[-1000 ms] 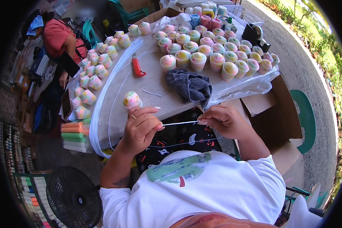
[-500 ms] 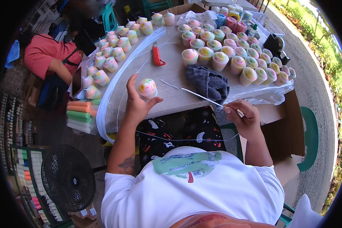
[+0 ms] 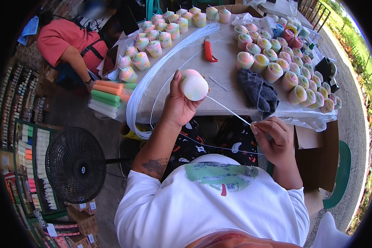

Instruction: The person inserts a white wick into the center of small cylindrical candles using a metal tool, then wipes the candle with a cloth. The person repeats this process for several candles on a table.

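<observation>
My left hand [image 3: 178, 108] is closed around a pastel swirl candle [image 3: 194, 86], lifted off the table and tipped so its plain pale base shows. Between the thumb and fingers of my right hand [image 3: 277, 134] is a white wick [image 3: 229, 110]. Its far tip reaches the side of the candle by my left fingers; whether it enters the candle is hidden. A thin strand hangs across my lap toward my right hand. Beyond the wick lies a short cut piece of wick [image 3: 218, 83] on the table.
A long bundle of white wicks [image 3: 146, 89] curves along the table's left. A red cutter [image 3: 209, 50] lies mid-table, a dark cloth [image 3: 258, 91] to its right. Wicked candles [image 3: 164, 39] stand far left, more candles [image 3: 273, 72] right. A fan [image 3: 75, 165] and a person [image 3: 68, 47] are left.
The candle stood on the table beside my open left hand; now that hand grips it, raised and tipped. My right hand has brought the wick's tip to it. The whole view has shifted.
</observation>
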Tool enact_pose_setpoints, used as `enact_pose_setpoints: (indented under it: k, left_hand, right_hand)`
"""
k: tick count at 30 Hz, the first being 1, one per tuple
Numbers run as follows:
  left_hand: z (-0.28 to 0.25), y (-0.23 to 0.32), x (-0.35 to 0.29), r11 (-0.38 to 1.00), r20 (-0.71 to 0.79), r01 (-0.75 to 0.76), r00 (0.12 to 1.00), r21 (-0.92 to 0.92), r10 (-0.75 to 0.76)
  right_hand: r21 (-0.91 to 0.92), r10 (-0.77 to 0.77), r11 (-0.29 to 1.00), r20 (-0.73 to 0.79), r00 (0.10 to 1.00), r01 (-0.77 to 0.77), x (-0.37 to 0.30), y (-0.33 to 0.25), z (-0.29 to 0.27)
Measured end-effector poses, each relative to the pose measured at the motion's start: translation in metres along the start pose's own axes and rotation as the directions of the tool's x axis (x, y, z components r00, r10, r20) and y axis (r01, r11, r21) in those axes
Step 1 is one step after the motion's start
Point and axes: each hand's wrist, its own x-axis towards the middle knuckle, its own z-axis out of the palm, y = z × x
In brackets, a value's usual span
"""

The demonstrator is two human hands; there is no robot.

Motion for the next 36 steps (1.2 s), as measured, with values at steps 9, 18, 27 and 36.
enact_pose_setpoints:
  k: [9,18,27,36]
  left_hand:
    - [-0.012,-0.001,0.025,0.652,0.099,-0.379,0.901,0.657,0.423]
    - [0.012,-0.031,0.184,-0.232,0.551,-0.501,0.783,0.834,0.288]
    - [0.047,-0.009,0.314,0.064,0.245,-0.255,0.96,0.965,0.134]
    - [0.075,-0.044,0.363,0.036,0.06,-0.058,0.995,0.998,-0.084]
  right_hand:
    - [-0.191,0.185,0.951,-0.285,0.941,-0.244,0.002,0.025,-0.028]
    - [-0.121,0.358,0.87,-0.512,0.781,-0.479,-0.035,0.063,-0.066]
    - [0.277,0.494,0.869,-0.416,0.764,-0.411,-0.048,0.083,-0.08]
    - [0.155,0.423,0.906,-0.322,0.847,-0.394,-0.045,0.097,-0.073]
